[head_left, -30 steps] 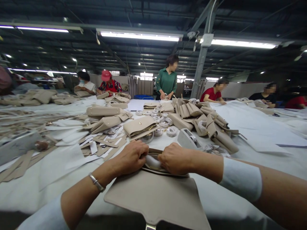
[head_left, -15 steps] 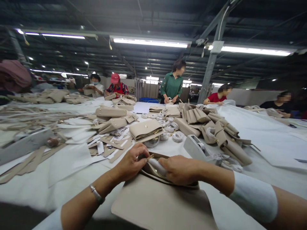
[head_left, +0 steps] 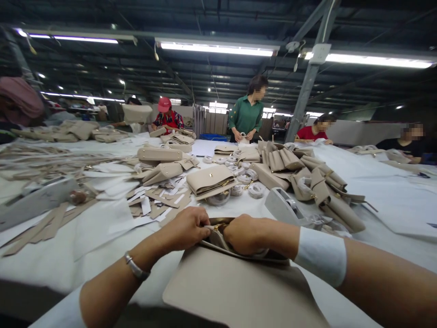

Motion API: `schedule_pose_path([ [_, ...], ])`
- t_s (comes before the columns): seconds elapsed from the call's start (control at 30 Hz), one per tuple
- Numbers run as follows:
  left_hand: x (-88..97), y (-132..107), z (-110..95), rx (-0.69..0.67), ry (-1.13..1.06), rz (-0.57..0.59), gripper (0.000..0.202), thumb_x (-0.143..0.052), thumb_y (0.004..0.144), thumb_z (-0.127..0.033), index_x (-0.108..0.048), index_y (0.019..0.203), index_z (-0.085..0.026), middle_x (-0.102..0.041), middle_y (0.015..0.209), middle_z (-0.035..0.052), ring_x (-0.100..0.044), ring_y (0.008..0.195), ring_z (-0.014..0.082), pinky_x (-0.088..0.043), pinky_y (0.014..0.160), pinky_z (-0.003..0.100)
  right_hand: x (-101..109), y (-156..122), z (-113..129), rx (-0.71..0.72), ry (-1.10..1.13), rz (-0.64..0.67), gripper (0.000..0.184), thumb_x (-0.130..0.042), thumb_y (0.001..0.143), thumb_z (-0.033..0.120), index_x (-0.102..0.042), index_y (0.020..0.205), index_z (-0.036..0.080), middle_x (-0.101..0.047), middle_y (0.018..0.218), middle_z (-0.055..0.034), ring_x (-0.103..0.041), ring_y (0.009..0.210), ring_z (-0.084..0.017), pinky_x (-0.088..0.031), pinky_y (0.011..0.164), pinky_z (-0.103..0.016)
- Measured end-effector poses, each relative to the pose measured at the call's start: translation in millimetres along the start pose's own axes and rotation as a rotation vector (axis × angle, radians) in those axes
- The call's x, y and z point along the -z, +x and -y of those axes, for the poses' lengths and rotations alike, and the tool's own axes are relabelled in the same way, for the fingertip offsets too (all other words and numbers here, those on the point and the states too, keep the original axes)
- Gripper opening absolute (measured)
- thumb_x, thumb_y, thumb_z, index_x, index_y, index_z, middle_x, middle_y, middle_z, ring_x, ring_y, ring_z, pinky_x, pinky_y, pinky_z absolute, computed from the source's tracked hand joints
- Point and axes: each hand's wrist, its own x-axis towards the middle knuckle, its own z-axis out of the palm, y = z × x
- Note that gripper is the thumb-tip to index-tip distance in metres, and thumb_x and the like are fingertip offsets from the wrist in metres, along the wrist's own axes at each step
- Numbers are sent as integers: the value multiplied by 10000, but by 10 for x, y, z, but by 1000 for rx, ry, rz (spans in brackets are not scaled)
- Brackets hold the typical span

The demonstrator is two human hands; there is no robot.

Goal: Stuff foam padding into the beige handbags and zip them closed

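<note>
A beige handbag (head_left: pixel 235 284) lies in front of me with its flap folded toward my body and its mouth open. My left hand (head_left: pixel 191 228) pinches the left end of the opening, beside a gold zipper (head_left: pixel 218 230). Into the mouth of the bag reaches my right hand (head_left: pixel 246 234), its knuckles showing while the fingertips are hidden inside. Whether those fingers hold anything is out of sight. A strip of pale lining shows between the two hands.
Beyond the bag stands a grey tape dispenser (head_left: pixel 282 206). Folded beige bags (head_left: pixel 211 178), plastic-wrapped straps (head_left: pixel 256 190) and offcut strips (head_left: pixel 160 202) cover the white table (head_left: pixel 102 232). Another dispenser (head_left: pixel 41 202) is at left. Several co-workers (head_left: pixel 247 116) sit or stand around the far side.
My right hand has gone deeper into the bag, and the white plastic-wrapped item seen by its fingers is now out of sight. My left hand keeps its pinch at the zipper end.
</note>
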Motion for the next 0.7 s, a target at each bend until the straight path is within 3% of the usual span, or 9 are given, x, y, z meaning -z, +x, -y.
schedule_pose_path([
  [0.17, -45, -21, 16, 79, -177, 10, 180, -546, 661, -192, -685, 762, -141, -638, 754, 15, -567, 668, 144, -424, 613, 233, -120, -13, -108, 176, 20, -201, 216, -436, 831, 225, -637, 893, 175, -701, 823, -83, -621, 652, -190, -365, 536, -257],
  [0.27, -50, 18, -36, 71, -178, 91, 286, -536, 612, -156, -700, 847, -163, -655, 797, 8, -586, 708, 158, -422, 621, 232, -191, -10, -141, 266, 55, -272, 209, -413, 844, 214, -616, 876, 172, -690, 782, -64, -592, 618, -159, -328, 519, -245],
  [0.37, -64, 53, -100, 34, -103, 137, 274, -545, 593, -165, -692, 823, -176, -651, 809, 8, -592, 752, 174, -417, 643, 235, -222, 0, -97, 201, 36, -318, 207, -425, 814, 191, -619, 883, 167, -694, 786, -69, -608, 630, -175, -318, 498, -249],
  [0.5, -161, 85, -42, 71, 57, 85, 142, -535, 653, -249, -638, 720, -178, -643, 762, 15, -580, 733, 192, -399, 627, 247, -229, -33, -14, 147, -20, -330, 208, -448, 774, 204, -615, 891, 162, -701, 829, -79, -631, 655, -208, -337, 462, -249],
  [0.7, -333, 218, 212, -21, -104, 157, 120, -580, 640, -286, -632, 702, -198, -650, 709, -15, -593, 703, 192, -442, 636, 237, -224, -35, -10, 90, 102, -288, 207, -429, 792, 270, -581, 901, 183, -701, 881, -71, -626, 648, -218, -410, 452, -260],
])
